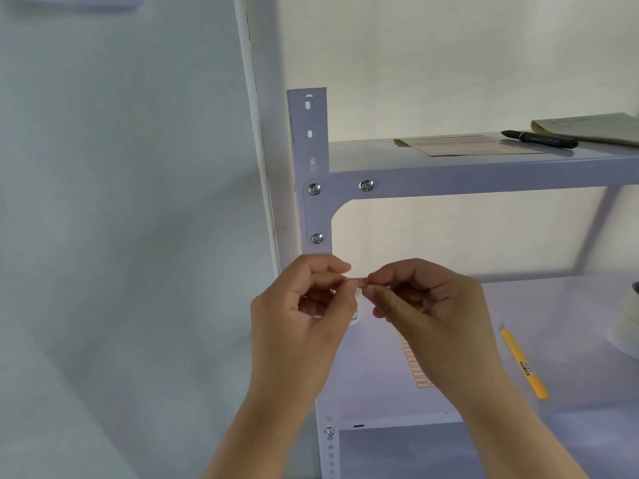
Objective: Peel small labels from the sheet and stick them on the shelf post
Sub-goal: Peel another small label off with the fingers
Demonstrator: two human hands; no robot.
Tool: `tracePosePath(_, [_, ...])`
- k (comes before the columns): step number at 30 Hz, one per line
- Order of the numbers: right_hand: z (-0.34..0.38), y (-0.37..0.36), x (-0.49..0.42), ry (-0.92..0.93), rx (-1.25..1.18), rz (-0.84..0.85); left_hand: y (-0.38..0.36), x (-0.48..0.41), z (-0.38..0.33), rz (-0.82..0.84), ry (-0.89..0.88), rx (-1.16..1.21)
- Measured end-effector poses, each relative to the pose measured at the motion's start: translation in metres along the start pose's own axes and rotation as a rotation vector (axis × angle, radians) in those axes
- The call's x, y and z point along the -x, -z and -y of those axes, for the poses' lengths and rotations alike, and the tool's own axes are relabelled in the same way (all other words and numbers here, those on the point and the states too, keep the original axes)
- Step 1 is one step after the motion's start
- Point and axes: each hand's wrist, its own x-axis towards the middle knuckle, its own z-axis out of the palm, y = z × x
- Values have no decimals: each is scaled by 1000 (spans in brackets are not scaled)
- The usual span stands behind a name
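Left hand [304, 305] and right hand [425, 302] pinch a small red-printed paper label [359, 281] between fingertips before the pale grey metal shelf post [309, 140]

a small red-printed label [359, 280] is stretched flat in mid-air just in front of the pale grey slotted shelf post [307, 133]; the label sheet [416, 369], edged with orange-red labels, lies on the lower shelf at five o'clock.
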Motion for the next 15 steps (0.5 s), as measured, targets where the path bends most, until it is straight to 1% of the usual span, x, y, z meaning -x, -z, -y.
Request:
tracePosePath(3, [1,2,0,10,18,-13,2,-2,-2,63,-78,-69])
tracePosePath(7, [3,3,-1,5,13,0,6,-5,-3,141,-113,-87])
tracePosePath(15, [4,3,-2,37,129,25,9,-10,0,179,-178,-164])
